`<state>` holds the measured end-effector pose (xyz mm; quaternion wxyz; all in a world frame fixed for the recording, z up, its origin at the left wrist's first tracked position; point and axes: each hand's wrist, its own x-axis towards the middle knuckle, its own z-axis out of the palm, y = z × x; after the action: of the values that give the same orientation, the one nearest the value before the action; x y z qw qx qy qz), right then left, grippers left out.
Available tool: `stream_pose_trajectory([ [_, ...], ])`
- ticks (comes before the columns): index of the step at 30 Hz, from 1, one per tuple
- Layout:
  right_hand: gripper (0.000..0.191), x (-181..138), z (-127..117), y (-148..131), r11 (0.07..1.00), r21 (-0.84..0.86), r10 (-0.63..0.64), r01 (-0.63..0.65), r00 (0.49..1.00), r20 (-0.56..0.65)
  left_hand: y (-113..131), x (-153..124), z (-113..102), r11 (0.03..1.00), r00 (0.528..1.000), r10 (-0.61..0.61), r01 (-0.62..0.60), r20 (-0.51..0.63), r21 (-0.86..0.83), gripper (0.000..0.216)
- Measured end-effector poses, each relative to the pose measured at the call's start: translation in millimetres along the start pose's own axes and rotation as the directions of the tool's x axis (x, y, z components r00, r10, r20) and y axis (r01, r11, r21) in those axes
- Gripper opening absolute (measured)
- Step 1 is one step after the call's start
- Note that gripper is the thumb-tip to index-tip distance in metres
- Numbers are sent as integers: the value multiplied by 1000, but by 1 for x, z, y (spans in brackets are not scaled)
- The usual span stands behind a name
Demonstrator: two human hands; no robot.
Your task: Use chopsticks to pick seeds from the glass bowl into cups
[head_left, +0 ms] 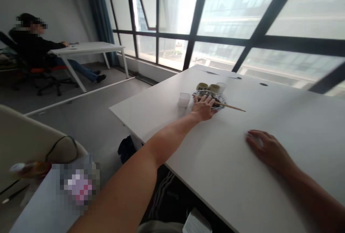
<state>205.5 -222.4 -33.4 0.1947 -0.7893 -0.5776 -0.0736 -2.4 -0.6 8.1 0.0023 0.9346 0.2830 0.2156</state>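
Observation:
My left hand stretches far out over the white table and rests on the near rim of a patterned plate, fingers spread over it. Thin wooden chopsticks lie across the plate and point right. Behind the plate stand two small olive cups and a clear cup. A frosted plastic cup stands just left of the hand. My right hand lies flat on the table, palm down, fingers apart, holding nothing.
Large windows run along the far side. A person in black sits on a chair at another white table at the back left. A beige chair back and a dark bag are near the table's left edge.

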Motion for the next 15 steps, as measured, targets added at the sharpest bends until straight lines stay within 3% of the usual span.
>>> stream_pose_trajectory([
  [6,41,-4,-7,-20,1000,-21,-5,4,1000,-25,6,2,6,999,999,45,-44,31,-31,59],
  [9,40,-6,-11,-28,999,-44,-6,3,998,-62,8,-2,6,999,999,40,-41,-7,-16,60],
  [15,40,22,-24,-62,982,-118,-157,147,985,-78,15,-7,-10,999,996,-19,22,-82,44,39],
])
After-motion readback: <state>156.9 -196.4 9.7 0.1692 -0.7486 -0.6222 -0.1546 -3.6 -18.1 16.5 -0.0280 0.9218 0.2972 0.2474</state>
